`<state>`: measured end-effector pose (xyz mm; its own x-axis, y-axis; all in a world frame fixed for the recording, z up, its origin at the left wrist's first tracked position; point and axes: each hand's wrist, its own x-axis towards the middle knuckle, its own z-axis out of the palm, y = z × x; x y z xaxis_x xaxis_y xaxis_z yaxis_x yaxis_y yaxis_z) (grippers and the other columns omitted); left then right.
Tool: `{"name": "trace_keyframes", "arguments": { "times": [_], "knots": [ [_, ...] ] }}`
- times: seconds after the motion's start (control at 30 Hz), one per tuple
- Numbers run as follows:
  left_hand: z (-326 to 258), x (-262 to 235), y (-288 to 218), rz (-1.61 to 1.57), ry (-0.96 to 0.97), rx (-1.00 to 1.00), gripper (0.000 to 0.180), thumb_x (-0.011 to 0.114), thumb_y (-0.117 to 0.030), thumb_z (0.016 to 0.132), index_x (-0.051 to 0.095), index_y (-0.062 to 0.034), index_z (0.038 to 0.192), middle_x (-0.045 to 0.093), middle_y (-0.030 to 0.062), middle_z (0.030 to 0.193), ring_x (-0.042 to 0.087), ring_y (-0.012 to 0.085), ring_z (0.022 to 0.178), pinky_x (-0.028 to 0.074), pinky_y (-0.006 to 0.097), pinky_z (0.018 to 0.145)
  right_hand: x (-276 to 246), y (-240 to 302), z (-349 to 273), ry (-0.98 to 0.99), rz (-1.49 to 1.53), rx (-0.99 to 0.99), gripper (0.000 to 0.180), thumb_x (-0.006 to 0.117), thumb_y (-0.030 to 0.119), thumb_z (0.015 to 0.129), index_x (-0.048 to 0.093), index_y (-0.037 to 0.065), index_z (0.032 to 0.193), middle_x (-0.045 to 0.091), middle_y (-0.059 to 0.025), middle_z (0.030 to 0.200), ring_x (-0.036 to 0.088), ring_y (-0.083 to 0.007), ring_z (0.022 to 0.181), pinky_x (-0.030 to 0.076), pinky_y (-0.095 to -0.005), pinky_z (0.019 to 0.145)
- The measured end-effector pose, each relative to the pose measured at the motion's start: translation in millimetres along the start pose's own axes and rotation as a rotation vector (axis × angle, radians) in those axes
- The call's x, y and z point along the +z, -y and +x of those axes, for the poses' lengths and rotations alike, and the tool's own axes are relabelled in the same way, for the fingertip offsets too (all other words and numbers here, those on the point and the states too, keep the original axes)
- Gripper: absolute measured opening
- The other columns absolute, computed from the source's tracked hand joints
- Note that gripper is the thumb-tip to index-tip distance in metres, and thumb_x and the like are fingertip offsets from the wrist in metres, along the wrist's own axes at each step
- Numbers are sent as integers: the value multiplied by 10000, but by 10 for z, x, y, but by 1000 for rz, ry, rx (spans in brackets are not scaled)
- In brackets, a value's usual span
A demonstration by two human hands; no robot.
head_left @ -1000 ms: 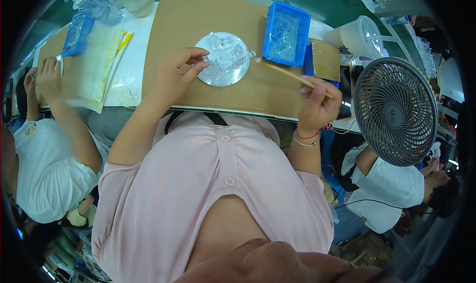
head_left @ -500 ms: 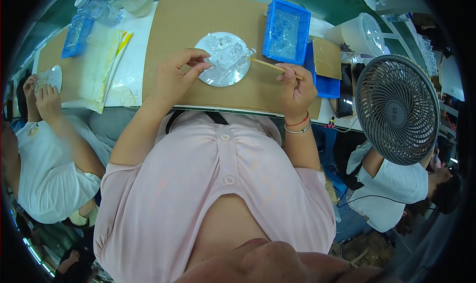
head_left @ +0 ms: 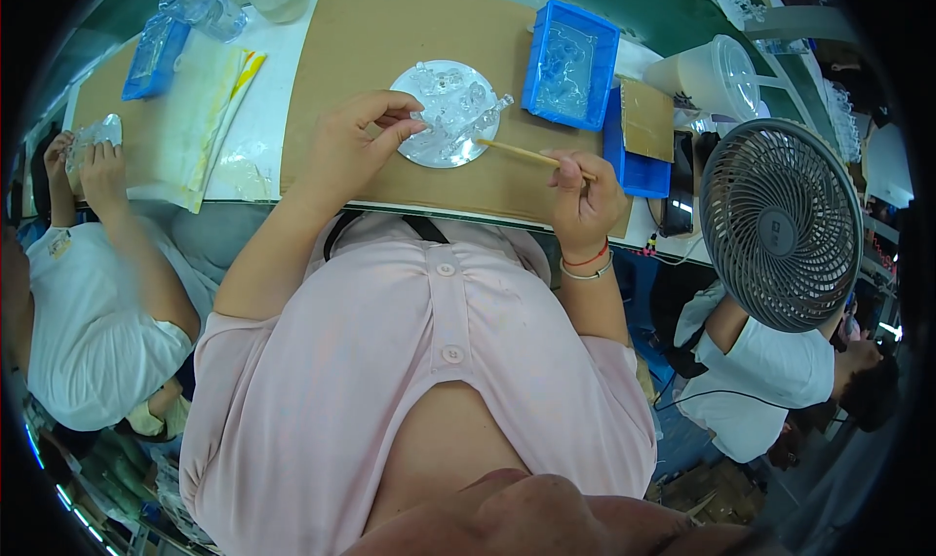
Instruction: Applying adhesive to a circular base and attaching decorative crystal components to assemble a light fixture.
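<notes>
A round, shiny, pale plate (head_left: 429,153) lies on brown cardboard in front of me, bearing several clear, glassy pieces (head_left: 453,108). At its left edge, my left hand (head_left: 372,137) has thumb and forefinger brought together. Whatever is in that pinch is too small and clear to make out. My right hand (head_left: 589,197), to the right of the plate, grips a thin yellowish wooden stick (head_left: 526,153) like a pencil. The stick's tip points left, by the plate's lower right rim and close to the clear pieces.
A blue tray (head_left: 529,93) with clear contents stands beyond my right hand, by another blue bin (head_left: 645,178) with a cardboard piece (head_left: 646,117). Farther right are a white tub (head_left: 682,76) and a black fan (head_left: 780,227). A yellow-edged sheet (head_left: 219,117) lies left. Co-workers sit on both sides.
The stick's tip has shifted down and left, from beside a clear piece at the plate's right edge to the lower right rim. My left hand keeps its pinch at the plate.
</notes>
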<state>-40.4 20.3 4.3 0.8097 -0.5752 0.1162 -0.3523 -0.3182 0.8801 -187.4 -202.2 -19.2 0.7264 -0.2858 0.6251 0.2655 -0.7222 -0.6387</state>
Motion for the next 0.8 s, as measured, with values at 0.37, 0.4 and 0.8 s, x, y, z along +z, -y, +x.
{"name": "trace_keyframes", "arguments": {
  "times": [0.37, 0.4, 0.8],
  "knots": [
    [-53, 103, 37, -59, 5, 2, 183, 743, -88, 792, 677, -21, 949, 677, 48, 819, 632, 117, 744, 502, 241, 692, 64, 140, -105, 44, 18, -68, 77, 551, 69, 937, 555, 4, 897, 694, -136, 828, 618, -160, 588, 481, -242, 542],
    [-53, 108, 35, -59, 7, 2, 183, 743, -88, 792, 677, -21, 949, 677, 48, 819, 632, 117, 744, 502, 241, 692, 103, 165, -134, 39, 96, -91, 68, 550, 62, 933, 554, 6, 893, 693, -135, 826, 626, -173, 607, 487, -253, 555],
    [-56, 130, 4, -67, 18, -26, 172, 740, -95, 799, 676, -21, 942, 674, 44, 822, 623, 113, 740, 499, 238, 684, -6, 18, -161, -50, -4, 24, 118, 552, 114, 955, 542, 2, 918, 692, -160, 858, 606, -132, 611, 478, -234, 559]
  ]
}}
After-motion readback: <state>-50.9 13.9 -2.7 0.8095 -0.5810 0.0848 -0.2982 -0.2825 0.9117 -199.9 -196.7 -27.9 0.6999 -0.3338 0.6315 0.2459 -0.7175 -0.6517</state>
